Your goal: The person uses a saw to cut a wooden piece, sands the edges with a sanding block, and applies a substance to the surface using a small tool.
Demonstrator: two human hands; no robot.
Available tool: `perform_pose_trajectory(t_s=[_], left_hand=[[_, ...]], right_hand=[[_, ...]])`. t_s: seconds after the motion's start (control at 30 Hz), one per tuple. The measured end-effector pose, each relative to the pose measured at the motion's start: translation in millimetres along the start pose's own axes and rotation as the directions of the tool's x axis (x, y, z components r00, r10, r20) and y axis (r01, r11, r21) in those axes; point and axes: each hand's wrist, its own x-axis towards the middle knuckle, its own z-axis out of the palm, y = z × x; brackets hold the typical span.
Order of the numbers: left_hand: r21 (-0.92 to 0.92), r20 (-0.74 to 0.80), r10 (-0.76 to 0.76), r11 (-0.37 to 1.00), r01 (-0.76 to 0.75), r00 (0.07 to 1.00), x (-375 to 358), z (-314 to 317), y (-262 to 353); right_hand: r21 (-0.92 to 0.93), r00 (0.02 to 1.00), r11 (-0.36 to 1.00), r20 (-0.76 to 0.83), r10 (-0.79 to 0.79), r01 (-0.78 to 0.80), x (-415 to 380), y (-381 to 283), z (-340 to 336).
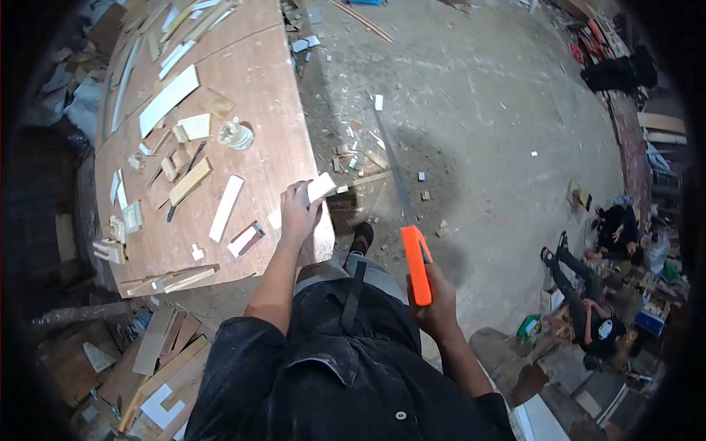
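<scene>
My left hand [298, 213] is closed on a short white-faced wood piece [321, 187] at the right edge of the wooden table [283, 125]. The piece sticks out a little past that edge. In my right hand [435, 301] is the orange handle of a hand saw [417, 264], off the table to the right. Its long blade points forward over the floor, apart from the wood piece. A white strip [226, 208] and a small block with a white top [245, 239] lie left of my left hand.
A clear jar [235, 135] and several wood strips lie on the table. Offcuts [353, 158] litter the floor beyond its right edge. Two people [599, 323] are on the floor at the far right among scattered items. Boards [158, 345] are piled at the lower left.
</scene>
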Motion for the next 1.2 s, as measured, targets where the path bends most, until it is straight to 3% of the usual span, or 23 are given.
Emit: perform_pose_trajectory(t_s=[0.03,0.1,0.13,0.2,0.37,0.5,0.6,0.73,0.9,1.0,1.07,1.13,1.2], left_hand=[[0.011,-0.023,-0.006,1.000,0.006,1.000,-4,-11,5],[-0.376,0.018,-0.187,0.909,0.180,0.982,-15,-34,16],[-0.372,-0.010,-0.199,0.910,0.181,0.980,-24,-44,18],[-0.717,0.092,-0.306,0.640,0.276,0.947,-42,-65,22],[-0.823,0.057,-0.373,0.507,0.255,0.926,-81,-98,15],[-0.849,0.028,-0.364,0.483,0.215,0.931,-103,-132,15],[-0.929,-0.082,-0.362,0.366,0.061,0.928,-117,-155,2],[-0.989,0.015,-0.399,0.132,0.074,0.917,-139,-213,-18],[-0.949,-0.172,-0.503,0.314,-0.006,0.847,-149,-255,-51],[-0.938,-0.102,-0.524,0.333,0.093,0.845,-149,-296,-48],[-0.848,-0.197,-0.513,0.517,0.118,0.836,-154,-293,-74],[-0.969,-0.006,-0.492,0.217,0.116,0.870,-153,-311,-73],[-0.972,-0.064,-0.433,0.232,0.042,0.899,-147,-321,-76]], right_hand=[[-0.052,0.997,0.996,0.029,-0.067,0.069,5,7,7],[-0.184,0.977,0.960,0.069,-0.202,0.212,18,0,18],[-0.176,0.970,0.955,0.081,-0.229,0.240,23,0,26],[-0.228,0.927,0.899,0.134,-0.351,0.374,36,5,49],[-0.314,0.766,0.699,0.239,-0.597,0.643,68,18,111],[-0.318,0.720,0.646,0.275,-0.637,0.694,86,18,156],[-0.364,0.704,0.606,0.281,-0.652,0.707,100,24,193],[-0.482,0.748,0.574,0.382,-0.543,0.662,112,23,234],[-0.480,0.665,0.468,0.438,-0.605,0.742,122,38,285],[-0.515,0.713,0.493,0.490,-0.501,0.701,117,28,304],[-0.686,0.803,0.420,0.484,-0.348,0.595,111,16,316],[-0.719,0.830,0.426,0.411,-0.377,0.549,103,-14,327],[-0.577,0.798,0.559,0.348,-0.491,0.596,97,-46,336]])
